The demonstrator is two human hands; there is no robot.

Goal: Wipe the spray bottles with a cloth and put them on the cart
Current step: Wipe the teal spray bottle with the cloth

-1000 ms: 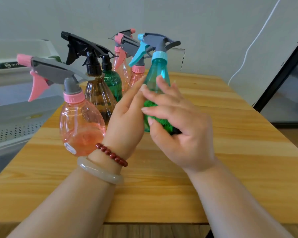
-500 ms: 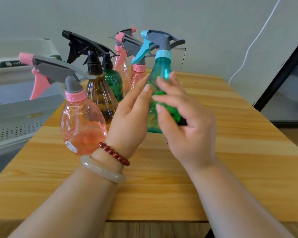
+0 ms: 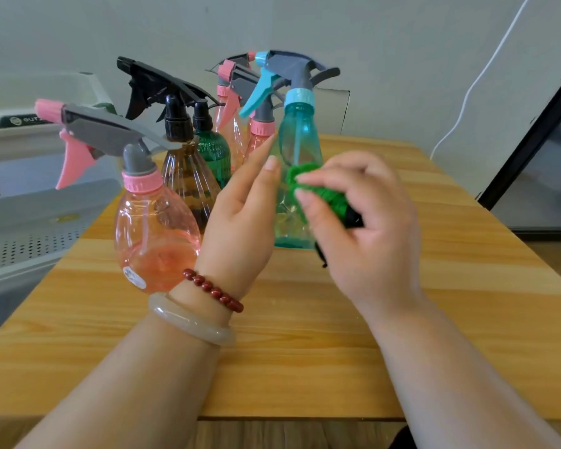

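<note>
1. Head view: the teal spray bottle [image 3: 300,140] stands upright on the counter [image 3: 305,351], at the right edge of the bottle group and between the two hands.
2. The right hand [image 3: 370,228] has its fingers [image 3: 331,178] curled round a green cloth [image 3: 324,192], pressing it to the bottle's front. Over the last second the cloth has climbed from the lower belly to the middle of the body.
3. The left hand [image 3: 243,218] has stayed where it was. Its fingers are straight and released, lying flat against the bottle's left side, and they grasp nothing.
4. The bottle itself has barely shifted; its base seems to rest on the counter, though the right hand hides part of it.
5. Judged from this, an upward wiping stroke is under way. The shoulder, neck and trigger head are not yet reached.
6. The grey perforated cart [image 3: 30,222] waits at the left, and no bottle shows on the part in view. The pink bottle [image 3: 153,228], the brown bottle [image 3: 185,176] and those behind them are still on the counter, so the task looks to be at an early stage.
</note>
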